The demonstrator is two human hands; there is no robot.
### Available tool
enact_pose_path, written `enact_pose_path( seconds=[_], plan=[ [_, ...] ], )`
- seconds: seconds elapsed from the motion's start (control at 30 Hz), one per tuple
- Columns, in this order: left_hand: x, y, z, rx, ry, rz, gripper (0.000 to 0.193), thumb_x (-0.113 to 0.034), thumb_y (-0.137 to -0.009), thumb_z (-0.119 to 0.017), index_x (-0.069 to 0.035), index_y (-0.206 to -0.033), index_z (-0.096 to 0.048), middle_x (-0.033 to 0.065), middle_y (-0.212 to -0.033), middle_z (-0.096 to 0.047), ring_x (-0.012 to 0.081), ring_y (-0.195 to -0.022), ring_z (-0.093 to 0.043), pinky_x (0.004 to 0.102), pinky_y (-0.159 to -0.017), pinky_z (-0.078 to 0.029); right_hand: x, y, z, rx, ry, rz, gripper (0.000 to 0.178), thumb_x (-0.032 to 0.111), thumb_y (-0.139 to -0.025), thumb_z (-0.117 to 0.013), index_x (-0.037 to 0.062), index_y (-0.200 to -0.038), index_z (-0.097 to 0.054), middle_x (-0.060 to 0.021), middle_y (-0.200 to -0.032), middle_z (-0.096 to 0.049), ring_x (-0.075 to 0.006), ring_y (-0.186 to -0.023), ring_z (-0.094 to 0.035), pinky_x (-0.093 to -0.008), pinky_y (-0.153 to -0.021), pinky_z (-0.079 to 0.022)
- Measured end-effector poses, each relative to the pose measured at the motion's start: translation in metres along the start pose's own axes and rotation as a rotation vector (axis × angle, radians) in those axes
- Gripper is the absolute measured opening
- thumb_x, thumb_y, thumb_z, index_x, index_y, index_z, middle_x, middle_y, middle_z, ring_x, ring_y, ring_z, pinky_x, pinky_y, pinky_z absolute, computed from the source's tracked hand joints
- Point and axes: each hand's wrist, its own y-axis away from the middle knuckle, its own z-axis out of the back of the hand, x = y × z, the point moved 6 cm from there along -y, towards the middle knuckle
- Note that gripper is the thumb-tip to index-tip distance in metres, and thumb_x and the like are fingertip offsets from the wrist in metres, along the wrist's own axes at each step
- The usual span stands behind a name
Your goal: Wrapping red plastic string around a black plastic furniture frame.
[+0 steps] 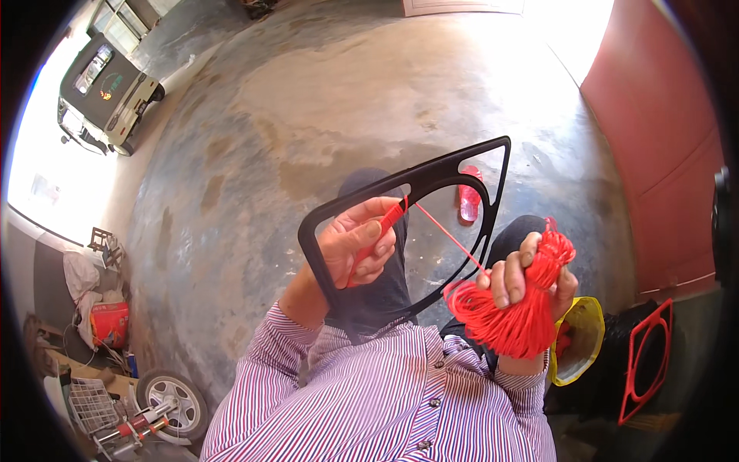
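Above the person's lap, the angular black frame (423, 179) with its rounded opening has red wrapping (392, 218) only along the inner curve near the left grip (358, 242), which pinches it snugly; the other visible bars look bare, so much apparently remains. Fingers curled tight, the right grip (512, 281) clasps a bushy red cord bundle (508, 327), one strand stretched between.

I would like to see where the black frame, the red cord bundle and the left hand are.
Black frame (433, 172), head view: its upper bar.
Red cord bundle (509, 325), head view: its loose loops.
Left hand (344, 247), head view: base of thumb.
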Motion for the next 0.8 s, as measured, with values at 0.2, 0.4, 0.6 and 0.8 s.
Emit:
enact_pose_path(
  seconds=[0.2,0.4,0.6,0.8],
  plan=[
    [-0.001,-0.003,0.002,0.056,0.047,-0.016,0.051,-0.019,-0.101,-0.055,-0.011,-0.147,-0.036,0.0064,-0.072,-0.049,0.0080,-0.046,-0.039,0.0196,-0.036,-0.034,-0.014,0.008,0.007,0.015,0.060,-0.082,0.040,0.039,-0.092,-0.048,0.0008,-0.106,-0.050,-0.0148,-0.072,-0.060,-0.0264,-0.067,-0.060,-0.0430,-0.073,-0.047],
    [0.000,-0.004,0.004,-0.008,0.022,0.038,0.049,-0.017,-0.102,-0.053,-0.010,-0.148,-0.038,0.0068,-0.072,-0.051,0.0074,-0.045,-0.037,0.0203,-0.035,-0.033,-0.009,0.012,0.058,-0.109,-0.202,-0.090,0.044,0.040,-0.096,-0.044,-0.0004,-0.110,-0.055,-0.0133,-0.075,-0.061,-0.0261,-0.069,-0.059,-0.0408,-0.072,-0.048],
    [0.009,-0.008,0.002,-0.057,-0.029,0.038,0.047,-0.022,-0.101,-0.054,-0.007,-0.145,-0.044,0.0075,-0.073,-0.053,0.0078,-0.045,-0.038,0.0209,-0.037,-0.033,-0.004,0.004,0.066,-0.544,-0.113,-0.058,0.045,0.021,-0.088,-0.054,-0.0031,-0.126,-0.051,-0.0226,-0.115,-0.064,-0.0355,-0.103,-0.065,-0.0492,-0.095,-0.051],
    [0.021,-0.012,-0.015,-0.001,0.091,0.136,0.064,-0.048,-0.098,-0.050,-0.006,-0.146,-0.042,0.0095,-0.076,-0.056,0.0099,-0.048,-0.042,0.0228,-0.041,-0.035,-0.022,-0.004,-0.004,0.047,0.450,-0.305,0.062,0.000,-0.081,-0.067,-0.0062,-0.137,-0.043,-0.0194,-0.121,-0.062,-0.0247,-0.112,-0.063,-0.0380,-0.099,-0.047]
  ],
)
